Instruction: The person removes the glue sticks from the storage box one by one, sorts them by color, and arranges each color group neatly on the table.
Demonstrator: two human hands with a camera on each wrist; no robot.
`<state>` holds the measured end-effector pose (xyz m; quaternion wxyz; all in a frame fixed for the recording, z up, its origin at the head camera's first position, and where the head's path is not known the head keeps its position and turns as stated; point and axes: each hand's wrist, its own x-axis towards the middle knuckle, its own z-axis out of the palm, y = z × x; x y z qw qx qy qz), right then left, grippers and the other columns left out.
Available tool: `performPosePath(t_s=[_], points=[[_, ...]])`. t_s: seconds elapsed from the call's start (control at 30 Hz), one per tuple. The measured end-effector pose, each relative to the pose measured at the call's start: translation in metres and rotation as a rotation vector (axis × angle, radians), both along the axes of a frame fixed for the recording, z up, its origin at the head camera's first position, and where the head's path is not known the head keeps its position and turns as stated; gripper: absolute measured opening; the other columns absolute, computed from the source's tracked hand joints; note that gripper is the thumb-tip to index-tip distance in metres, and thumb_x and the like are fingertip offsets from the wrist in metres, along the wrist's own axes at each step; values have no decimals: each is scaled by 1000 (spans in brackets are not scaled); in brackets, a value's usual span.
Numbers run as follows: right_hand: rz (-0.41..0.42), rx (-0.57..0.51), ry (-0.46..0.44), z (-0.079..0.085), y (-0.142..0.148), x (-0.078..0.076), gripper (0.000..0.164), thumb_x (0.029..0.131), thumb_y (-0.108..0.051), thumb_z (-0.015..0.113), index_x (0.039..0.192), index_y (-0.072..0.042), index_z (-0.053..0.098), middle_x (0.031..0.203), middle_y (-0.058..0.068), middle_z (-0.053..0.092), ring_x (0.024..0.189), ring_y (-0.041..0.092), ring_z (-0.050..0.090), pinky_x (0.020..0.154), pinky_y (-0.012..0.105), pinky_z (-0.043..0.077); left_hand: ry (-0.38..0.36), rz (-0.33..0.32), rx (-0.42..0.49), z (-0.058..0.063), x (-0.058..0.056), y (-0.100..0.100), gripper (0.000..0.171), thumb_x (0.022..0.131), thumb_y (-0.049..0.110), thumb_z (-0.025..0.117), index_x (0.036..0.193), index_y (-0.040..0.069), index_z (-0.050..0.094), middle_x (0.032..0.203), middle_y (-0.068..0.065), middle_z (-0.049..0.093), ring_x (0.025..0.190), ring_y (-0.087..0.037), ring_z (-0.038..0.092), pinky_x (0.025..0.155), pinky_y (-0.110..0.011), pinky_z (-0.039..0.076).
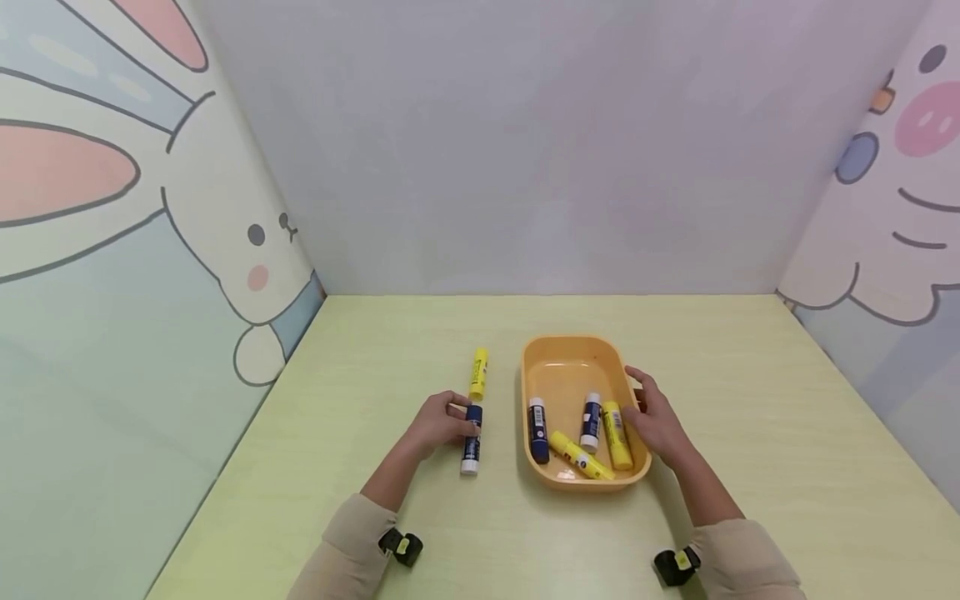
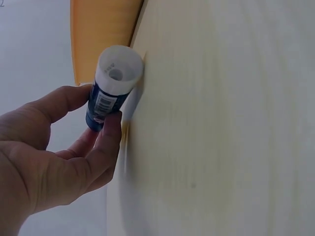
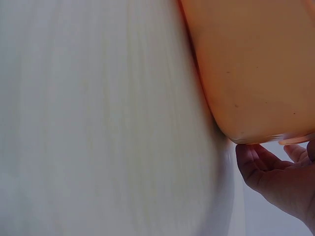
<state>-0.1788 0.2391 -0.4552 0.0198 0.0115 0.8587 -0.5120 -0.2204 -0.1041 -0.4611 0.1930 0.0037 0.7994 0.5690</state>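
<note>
My left hand (image 1: 442,421) pinches a dark blue glue stick (image 1: 471,450) between thumb and fingers, left of the orange tray (image 1: 573,343). In the left wrist view this glue stick (image 2: 104,104) points its hollow white end at the camera. Just beyond it lies a yellow glue stick (image 1: 478,372). On the tray's right side, my right hand (image 1: 656,421) grips the rim, thumb over the edge and fingers outside. Inside the tray lie two blue glue sticks (image 1: 591,422) and two yellow ones (image 1: 617,435). The right wrist view shows fingertips (image 3: 246,160) at the tray's outer wall (image 3: 261,93).
The pale yellow table (image 1: 750,400) runs back to a plain grey wall (image 1: 495,150). Side walls with cartoon animals bound it: a rabbit (image 1: 225,217) on the left and a pink-cheeked figure (image 1: 885,200) on the right.
</note>
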Motion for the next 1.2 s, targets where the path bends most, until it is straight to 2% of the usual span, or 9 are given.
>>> performPosePath(t_s=[0.13, 0.6, 0.9, 1.2], points=[[-4, 6, 2, -2, 1, -1, 65, 89, 1, 43, 147, -5, 14, 130, 35, 38, 114, 44, 43, 92, 56, 37, -1, -9, 0, -1, -1, 1, 49, 73, -2, 76, 115, -5, 53, 90, -15, 60, 70, -22, 63, 62, -35, 54], [-5, 13, 7, -2, 0, -1, 65, 89, 0, 44, 147, -5, 15, 130, 35, 38, 113, 43, 43, 92, 55, 37, -6, -23, -107, 4, 0, -2, 48, 73, 2, 77, 114, -3, 54, 89, -13, 60, 70, -21, 63, 60, -33, 54], [-9, 14, 7, -1, 1, 0, 65, 89, 0, 43, 147, -5, 15, 130, 34, 38, 114, 44, 43, 92, 55, 37, -7, -36, -114, 4, 0, -1, 47, 74, 2, 76, 115, -3, 54, 89, -13, 60, 71, -21, 63, 61, -32, 54], [-5, 7, 18, -3, 1, 0, 65, 89, 0, 44, 147, -5, 15, 129, 35, 39, 113, 44, 44, 91, 55, 38, 17, -36, -154, 9, 4, 1, 47, 75, 5, 76, 116, -2, 54, 89, -12, 60, 70, -21, 62, 60, -32, 53]])
